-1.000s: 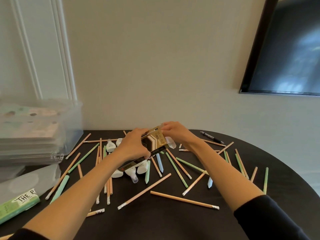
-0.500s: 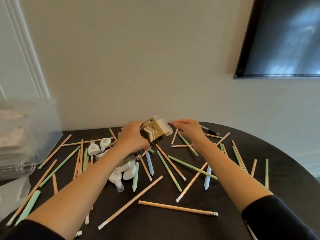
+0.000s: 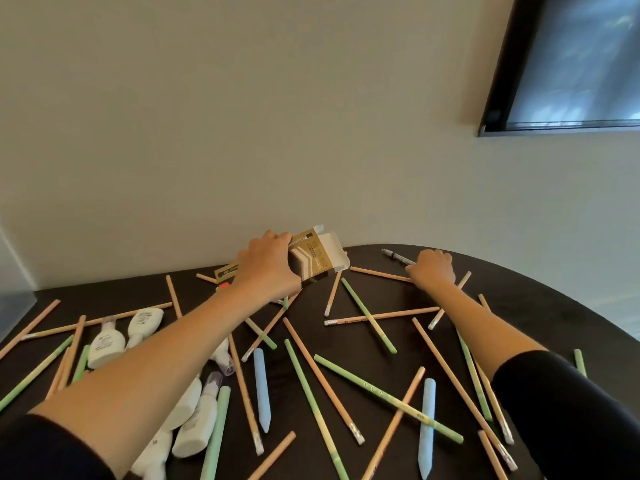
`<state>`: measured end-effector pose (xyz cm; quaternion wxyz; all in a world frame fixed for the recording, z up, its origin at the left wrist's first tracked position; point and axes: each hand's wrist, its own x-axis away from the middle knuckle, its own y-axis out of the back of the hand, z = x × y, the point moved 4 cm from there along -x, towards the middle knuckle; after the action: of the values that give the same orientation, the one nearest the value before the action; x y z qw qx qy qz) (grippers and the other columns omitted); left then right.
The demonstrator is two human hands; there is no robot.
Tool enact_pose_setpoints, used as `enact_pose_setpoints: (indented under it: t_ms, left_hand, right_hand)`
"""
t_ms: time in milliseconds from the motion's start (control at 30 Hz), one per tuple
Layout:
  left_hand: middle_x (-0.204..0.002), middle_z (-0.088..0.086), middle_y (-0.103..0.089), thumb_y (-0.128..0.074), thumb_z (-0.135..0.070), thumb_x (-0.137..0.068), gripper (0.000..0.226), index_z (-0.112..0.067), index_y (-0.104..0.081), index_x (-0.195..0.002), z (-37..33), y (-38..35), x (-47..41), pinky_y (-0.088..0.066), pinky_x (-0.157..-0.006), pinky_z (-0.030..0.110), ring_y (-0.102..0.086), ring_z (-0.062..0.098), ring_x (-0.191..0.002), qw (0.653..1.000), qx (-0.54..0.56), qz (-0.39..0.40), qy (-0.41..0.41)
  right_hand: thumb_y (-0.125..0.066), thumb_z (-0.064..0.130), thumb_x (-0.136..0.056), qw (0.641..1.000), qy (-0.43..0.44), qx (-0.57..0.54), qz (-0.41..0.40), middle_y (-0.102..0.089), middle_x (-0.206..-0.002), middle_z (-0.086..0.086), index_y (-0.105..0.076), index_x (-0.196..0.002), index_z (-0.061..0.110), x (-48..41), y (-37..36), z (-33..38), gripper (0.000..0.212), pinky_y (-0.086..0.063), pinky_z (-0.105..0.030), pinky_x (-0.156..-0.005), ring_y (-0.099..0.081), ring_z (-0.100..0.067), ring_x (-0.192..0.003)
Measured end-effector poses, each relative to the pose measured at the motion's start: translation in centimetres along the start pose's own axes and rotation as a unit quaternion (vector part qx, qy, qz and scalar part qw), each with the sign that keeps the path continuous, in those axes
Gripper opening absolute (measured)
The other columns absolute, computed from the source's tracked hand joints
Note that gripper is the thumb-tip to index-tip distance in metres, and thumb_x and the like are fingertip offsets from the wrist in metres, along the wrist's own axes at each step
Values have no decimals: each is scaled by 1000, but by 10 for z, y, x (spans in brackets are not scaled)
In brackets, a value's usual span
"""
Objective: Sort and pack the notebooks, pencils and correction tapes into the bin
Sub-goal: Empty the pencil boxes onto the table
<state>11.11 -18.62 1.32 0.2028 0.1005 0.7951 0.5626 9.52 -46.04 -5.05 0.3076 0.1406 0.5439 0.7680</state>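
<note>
The left hand (image 3: 268, 268) grips a gold-and-black cardboard pencil box (image 3: 317, 261) from above, fingers wrapped over its far side. It holds the box tilted just above the far edge of the dark, rounded worktop (image 3: 519, 313). The box's end flaps stand open towards the right and show white card inside; whether anything is in it cannot be seen. The right hand (image 3: 433, 270) lies knuckles up near the far edge, its fingers curled round the near end of a slim black pen (image 3: 394, 255).

Natural-wood pencils with white eraser ends (image 3: 322, 379) and pale green pencils (image 3: 374, 389) lie loose and crisscrossed over the whole worktop, with two stubby pale blue ones (image 3: 259, 386) towards the near edge. White plastic correction tapes (image 3: 107, 344) lie clustered near the left edge, several partly under the left forearm. A hazy grey corner at the left edge may be the clear bin (image 3: 14, 306); its contents are out of view.
</note>
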Motion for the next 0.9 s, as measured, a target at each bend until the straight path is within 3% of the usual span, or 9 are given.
enact_pose_setpoints:
  t_ms: [200, 400, 500, 600, 667, 800, 900]
  left_hand:
    - [-121, 6, -46, -73, -18, -68, 69, -16, -41, -129, -3, -14, -14, -41, -92, 38, -43, 25, -113, 1000, -10, 2, -15]
    - [-123, 6, -46, -74, -17, -68, 72, -16, -40, -131, -7, -16, -10, -40, -95, 40, -43, 24, -115, 1000, 10, 1, -23]
    - [-121, 5, -46, -74, -18, -66, 71, -16, -41, -129, -6, -5, -5, -42, -93, 40, -45, 24, -113, 1000, 14, -10, -26]
    - [-122, 5, -46, -75, -18, -66, 72, -16, -41, -130, -4, 4, 4, -43, -94, 40, -45, 24, -114, 1000, 20, -2, -21]
    - [-125, 5, -46, -76, -19, -64, 76, -16, -40, -132, -1, 9, 13, -44, -95, 41, -45, 23, -116, 1000, 25, 11, -15]
    - [-124, 5, -47, -80, -22, -61, 79, -16, -43, -131, 10, 30, 41, -45, -93, 38, -46, 23, -115, 999, 43, 20, 4]
    - [-119, 4, -49, -79, -20, -60, 71, -18, -48, -124, 25, 48, 69, -46, -87, 34, -49, 21, -108, 997, 71, 15, 12]
  right_hand:
    - [-53, 10, -91, 994, 29, 106, -20, -45, -128, -17, -53, -119, 3, -9, -10, -6, 29, -44, -35, -91, -39, -29, -122]
    - [-51, 4, -91, 996, 39, 67, -33, -53, -118, -18, -53, -115, 1, -4, -3, -5, 24, -45, -33, -82, -49, -28, -111]
    - [-51, 3, -91, 996, 46, -5, -75, -55, -112, -18, -51, -114, 2, 7, 5, 1, 23, -43, -31, -72, -56, -27, -97]
    - [-52, 6, -90, 987, 46, -137, -77, -59, -105, -13, -49, -115, 5, 21, 18, 18, 25, -46, -32, -72, -57, -24, -90]
    - [-55, 9, -89, 964, 56, -255, -47, -58, -96, -8, -49, -116, 6, 35, 27, 34, 27, -49, -32, -73, -58, -21, -86]
    - [-53, 10, -91, 904, 69, -421, 19, -56, -68, -3, -54, -95, 9, 75, 54, 67, 4, -47, -14, -43, -56, -7, -46]
    - [-50, 9, -92, 860, 79, -500, 61, -57, -65, -5, -57, -81, 10, 108, 76, 91, 13, -47, -14, -41, -55, -5, -37]
